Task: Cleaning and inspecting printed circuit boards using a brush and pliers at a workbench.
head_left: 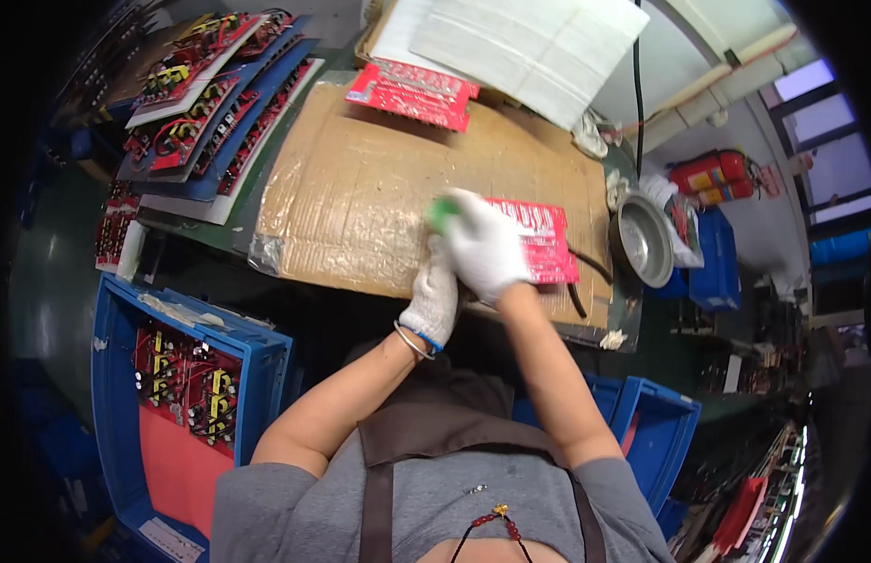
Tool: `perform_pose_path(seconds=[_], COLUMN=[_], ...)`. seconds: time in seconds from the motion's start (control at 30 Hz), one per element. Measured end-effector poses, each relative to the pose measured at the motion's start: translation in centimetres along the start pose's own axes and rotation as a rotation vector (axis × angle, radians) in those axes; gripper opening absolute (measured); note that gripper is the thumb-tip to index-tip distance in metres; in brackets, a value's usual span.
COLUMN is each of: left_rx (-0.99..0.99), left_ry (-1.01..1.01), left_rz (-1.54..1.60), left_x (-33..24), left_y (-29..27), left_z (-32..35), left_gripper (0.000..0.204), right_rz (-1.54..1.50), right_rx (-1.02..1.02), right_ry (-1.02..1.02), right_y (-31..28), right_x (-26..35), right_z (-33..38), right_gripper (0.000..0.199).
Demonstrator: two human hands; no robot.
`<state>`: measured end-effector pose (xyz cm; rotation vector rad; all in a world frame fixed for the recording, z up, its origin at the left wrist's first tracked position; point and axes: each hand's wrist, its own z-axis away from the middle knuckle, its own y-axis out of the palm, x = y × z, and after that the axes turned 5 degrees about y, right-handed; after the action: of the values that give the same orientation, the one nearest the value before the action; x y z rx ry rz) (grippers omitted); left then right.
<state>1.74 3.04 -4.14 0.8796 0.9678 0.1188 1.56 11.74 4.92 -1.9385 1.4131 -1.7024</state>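
Both my hands wear white knit gloves and meet over the near middle of the cardboard sheet. My right hand is closed, with a small green thing at its fingers, too blurred to tell its kind. My left hand lies just below and partly behind the right one, so its fingers are hidden. A red circuit board lies beside and partly under my right hand. Another red circuit board rests at the far edge of the cardboard, next to a white foam sheet.
Boards with mounted parts stand stacked between blue and white sheets at the left. A blue crate with boards sits lower left. Right of the cardboard are a metal bowl and dark strips. Fire extinguishers stand beyond.
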Motion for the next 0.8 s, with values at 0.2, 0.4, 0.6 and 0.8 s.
perform_pose_path(seconds=[0.2, 0.4, 0.6, 0.8], left_rx=[0.119, -0.093, 0.139, 0.16], left_ry=[-0.042, -0.091, -0.102, -0.082], left_rz=[-0.039, 0.048, -0.099, 0.026], left_x=[-2.1, -0.7, -2.2, -2.2], left_y=[1.5, 0.3, 1.6, 1.4], left_z=[0.1, -0.9, -0.9, -0.8], left_gripper=[0.082, 0.075, 0.079, 0.082], right_rz=[0.275, 0.111, 0.041, 0.191], right_rx=[-0.036, -0.057, -0.14, -0.052], right_ry=[0.555, 0.231, 0.479, 0.3], right_y=[-10.6, -3.2, -9.3, -6.1], right_x=[-10.6, -4.4, -12.3, -3.0], right_z=[-4.0, -0.6, -1.1, 3.0], right_gripper=[0.03, 0.026, 0.024, 0.025])
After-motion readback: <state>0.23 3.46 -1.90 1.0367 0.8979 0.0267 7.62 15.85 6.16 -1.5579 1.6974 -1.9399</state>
